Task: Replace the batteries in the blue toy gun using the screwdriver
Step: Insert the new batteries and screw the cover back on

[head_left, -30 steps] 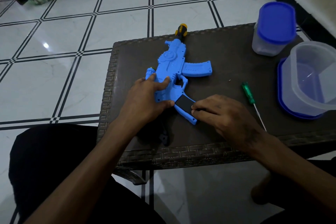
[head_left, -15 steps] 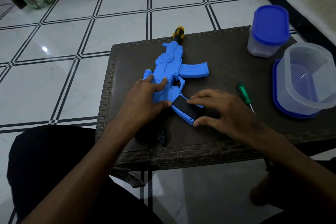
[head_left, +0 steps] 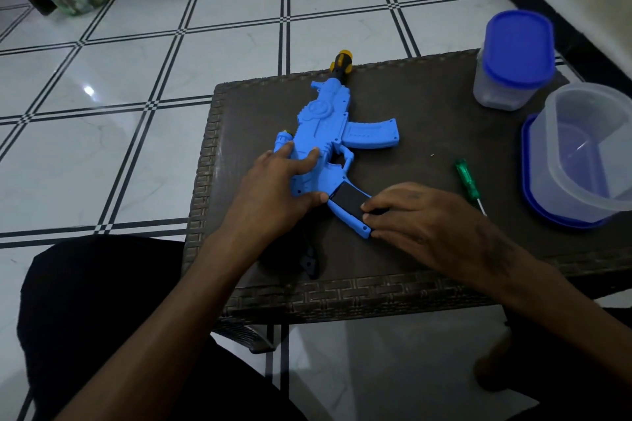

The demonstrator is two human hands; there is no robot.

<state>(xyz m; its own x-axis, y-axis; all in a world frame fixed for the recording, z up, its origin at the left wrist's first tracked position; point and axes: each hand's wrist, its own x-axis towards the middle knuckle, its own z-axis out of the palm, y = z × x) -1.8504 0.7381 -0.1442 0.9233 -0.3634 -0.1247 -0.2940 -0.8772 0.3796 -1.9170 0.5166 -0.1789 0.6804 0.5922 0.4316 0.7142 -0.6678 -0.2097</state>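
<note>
The blue toy gun (head_left: 328,120) lies flat on the dark wicker table (head_left: 427,96), its yellow-and-black muzzle pointing away from me. My left hand (head_left: 273,191) presses down on the gun's body, fingers spread over it. A black battery cover (head_left: 347,198) sits in the gun's grip. My right hand (head_left: 427,222) pinches the lower end of that cover and grip between fingertips and thumb. The green-handled screwdriver (head_left: 466,179) lies loose on the table, just right of my right hand.
A clear jar with a blue lid (head_left: 513,61) stands at the back right. An open clear container (head_left: 581,154) rests on a blue lid (head_left: 533,202) at the right edge. A tiny screw-like speck (head_left: 432,155) lies near the magazine. White tiled floor surrounds the table.
My right hand's fingers, spread over the black cover half a second ago, have drawn back to its lower end. My left hand has stayed on the gun.
</note>
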